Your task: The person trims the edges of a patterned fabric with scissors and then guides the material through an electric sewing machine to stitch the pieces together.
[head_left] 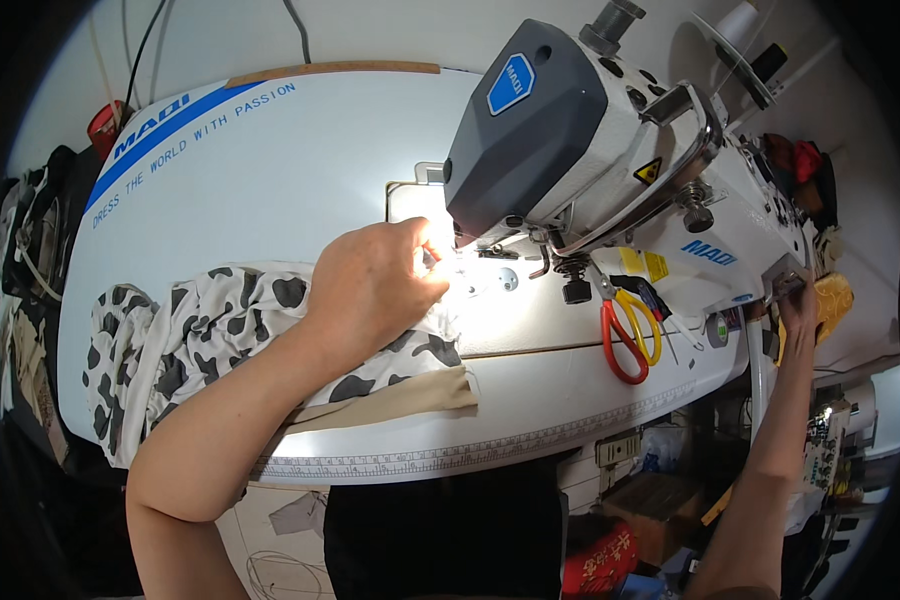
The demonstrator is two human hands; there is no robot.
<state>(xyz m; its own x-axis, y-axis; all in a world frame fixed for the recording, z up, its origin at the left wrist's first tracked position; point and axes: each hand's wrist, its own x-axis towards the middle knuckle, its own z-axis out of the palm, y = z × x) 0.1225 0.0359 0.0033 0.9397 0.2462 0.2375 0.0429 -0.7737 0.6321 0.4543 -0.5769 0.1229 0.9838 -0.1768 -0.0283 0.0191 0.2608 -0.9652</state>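
Beside the needle area of a white and grey sewing machine (530, 130), my left hand (375, 280) has its thumb and forefinger pinched together. The lamp's glare and the machine head hide what the fingertips hold, if anything. Beneath this hand and forearm lies white fabric with black cow spots (225, 315), bunched toward the left. A beige strip (390, 400) runs along the fabric's near edge. Far to the right, my right hand (798, 305) is closed at the handwheel (784, 282) on the machine's end, its fingers partly hidden.
Scissors with red and yellow handles (625, 338) lie right of the needle, against the machine base. A printed ruler strip (420, 462) follows the table's front edge. Thread spools (755, 45) stand behind the machine. A cardboard box (655, 510) sits below the table.
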